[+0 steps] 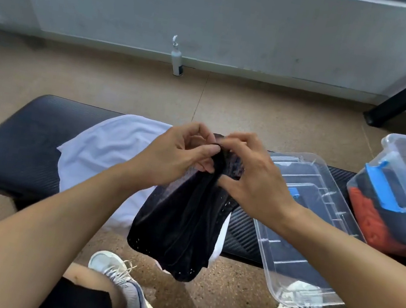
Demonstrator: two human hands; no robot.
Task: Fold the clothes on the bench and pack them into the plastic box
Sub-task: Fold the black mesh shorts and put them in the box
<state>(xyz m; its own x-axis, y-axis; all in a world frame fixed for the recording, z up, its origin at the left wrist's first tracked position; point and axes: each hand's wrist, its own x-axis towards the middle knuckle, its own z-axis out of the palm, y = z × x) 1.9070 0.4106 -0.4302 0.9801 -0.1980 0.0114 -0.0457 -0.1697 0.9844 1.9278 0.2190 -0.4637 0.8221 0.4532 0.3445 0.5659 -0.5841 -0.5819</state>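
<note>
Altogether two garments are out on the black bench [17,133]: one white shirt [108,148] lying flat, and one black mesh garment [181,224] hanging over its near edge, pinched at the top by left hand [170,154] and right hand [254,171], raised together. One plastic box [399,197] stands right, its clear lid [297,235] alongside.

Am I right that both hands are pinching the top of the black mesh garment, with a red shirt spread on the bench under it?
Not quite. The head view shows the shirt under the black mesh garment is white, not red. The rest holds: left hand and right hand pinch the garment's top over the bench.
</note>
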